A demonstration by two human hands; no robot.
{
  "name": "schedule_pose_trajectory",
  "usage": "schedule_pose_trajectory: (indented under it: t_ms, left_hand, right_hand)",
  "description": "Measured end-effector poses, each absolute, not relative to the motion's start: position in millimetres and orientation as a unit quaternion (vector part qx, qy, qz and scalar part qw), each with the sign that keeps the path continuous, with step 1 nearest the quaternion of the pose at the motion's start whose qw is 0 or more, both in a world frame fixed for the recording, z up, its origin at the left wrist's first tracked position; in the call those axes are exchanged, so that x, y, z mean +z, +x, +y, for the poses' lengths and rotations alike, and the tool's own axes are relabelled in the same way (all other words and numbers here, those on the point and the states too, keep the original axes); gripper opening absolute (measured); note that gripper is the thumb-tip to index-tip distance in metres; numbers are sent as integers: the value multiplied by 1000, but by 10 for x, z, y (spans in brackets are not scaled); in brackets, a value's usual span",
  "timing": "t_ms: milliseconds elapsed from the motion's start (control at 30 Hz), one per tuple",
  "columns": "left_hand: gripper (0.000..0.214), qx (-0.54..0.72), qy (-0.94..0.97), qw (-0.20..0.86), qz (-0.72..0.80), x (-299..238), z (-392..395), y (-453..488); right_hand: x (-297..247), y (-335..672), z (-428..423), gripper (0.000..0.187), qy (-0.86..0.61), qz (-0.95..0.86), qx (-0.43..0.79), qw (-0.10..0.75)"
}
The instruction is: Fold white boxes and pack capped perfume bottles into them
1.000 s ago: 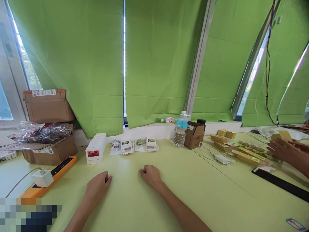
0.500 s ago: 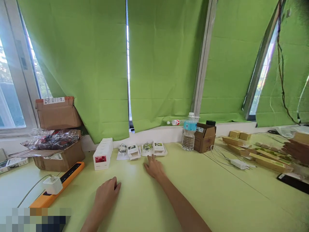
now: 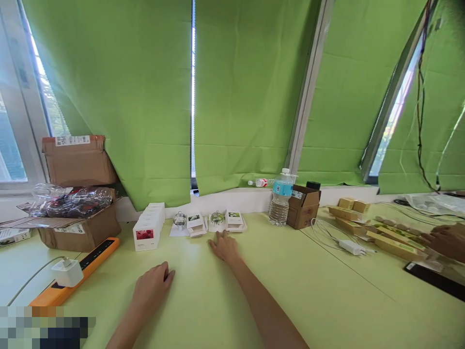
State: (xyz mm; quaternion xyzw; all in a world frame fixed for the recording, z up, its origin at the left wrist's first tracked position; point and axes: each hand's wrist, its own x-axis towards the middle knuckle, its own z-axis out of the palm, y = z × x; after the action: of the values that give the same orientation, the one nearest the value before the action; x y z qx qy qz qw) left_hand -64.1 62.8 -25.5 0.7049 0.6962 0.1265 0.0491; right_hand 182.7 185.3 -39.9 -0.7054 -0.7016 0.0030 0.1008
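My right hand (image 3: 225,248) lies on the pale green table with its fingers stretched forward. Its fingertips are close to the front edge of a white card that bears a small clear glass vessel (image 3: 218,218) and a small white box (image 3: 234,219); I cannot tell whether they touch it. To the left lies a similar set: a clear glass vessel (image 3: 179,219) on a white card and a white box (image 3: 196,224). My left hand (image 3: 152,281) rests nearer to me, fingers curled in and thumb apart, with nothing visible in it. Ahead of it stands a row of white boxes (image 3: 146,238).
An orange power strip (image 3: 96,254) with a white plug lies left, before cardboard boxes (image 3: 78,232). A water bottle (image 3: 279,201) and an open carton (image 3: 304,208) stand at the back. On the right are a charger (image 3: 351,246), yellow boxes (image 3: 395,247) and another person's hand (image 3: 445,241).
The whole view has shifted slightly, so the table's things appear further left. My hands keep about the same places on the table. The other person's hand at the right has come lower.
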Motion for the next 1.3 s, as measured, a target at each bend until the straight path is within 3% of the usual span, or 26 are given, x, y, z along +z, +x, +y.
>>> schedule_pose_trajectory:
  t_ms: [1300]
  left_hand:
    - [30,127,705,47,696,-244,621,-641]
  right_hand:
    - [-393,1778,1611,56,-722,-682,-23,117]
